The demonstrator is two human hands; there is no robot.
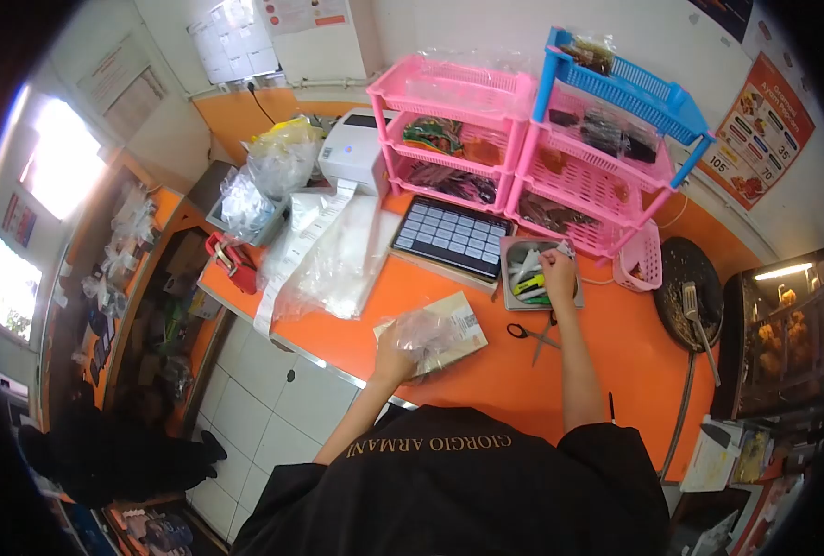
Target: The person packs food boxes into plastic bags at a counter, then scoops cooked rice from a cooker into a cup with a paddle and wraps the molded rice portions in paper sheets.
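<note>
My left hand point(393, 358) grips a crumpled clear plastic bag point(427, 335) at its left side. Under or against the bag is a flat, pale yellow packet point(458, 317) with a printed square code; whether the two are joined I cannot tell. My right hand point(558, 274) reaches into a grey open box point(571, 300) of pens and markers, fingers pinched together at its right side. A yellow marker point(529, 284) lies in the box near my fingers; what they hold is hidden. Black-handled scissors point(534, 334) lie partly open just below the box.
Behind the box stand a tablet point(452, 239) and pink rack shelves point(449, 139) of packets. A white printer point(354, 153) and plastic bags point(338, 264) are at the left. A black pan point(685, 287) sits at the right, near a heated food display point(782, 324). A person in black point(125, 454) is at lower left.
</note>
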